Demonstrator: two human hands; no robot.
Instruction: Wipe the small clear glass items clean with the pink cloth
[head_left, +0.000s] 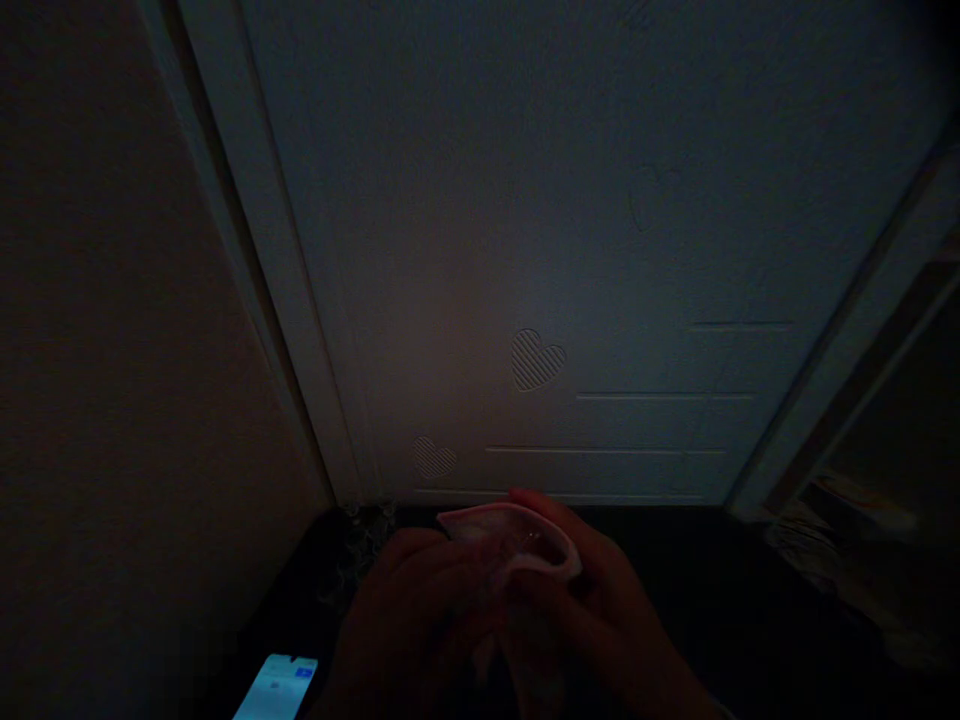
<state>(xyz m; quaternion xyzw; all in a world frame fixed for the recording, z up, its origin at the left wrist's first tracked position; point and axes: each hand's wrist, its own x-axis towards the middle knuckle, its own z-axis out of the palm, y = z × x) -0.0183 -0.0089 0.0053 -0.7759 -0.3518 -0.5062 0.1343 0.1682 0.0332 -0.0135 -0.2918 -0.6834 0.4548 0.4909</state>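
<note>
Gripping the rim of the pink-edged cloth, the fingers of my right hand are closed around its right side. The fingers of my left hand touch its left side; I cannot tell how firmly they close. The cloth sits between both sets of fingers. Handling, as I judge it: light, soft, pliable, liable to fold; hold at the thicker rim. Appearance: pale pink border curving around a dark opening, thin folds hanging below; dim light hides surface detail.
</note>
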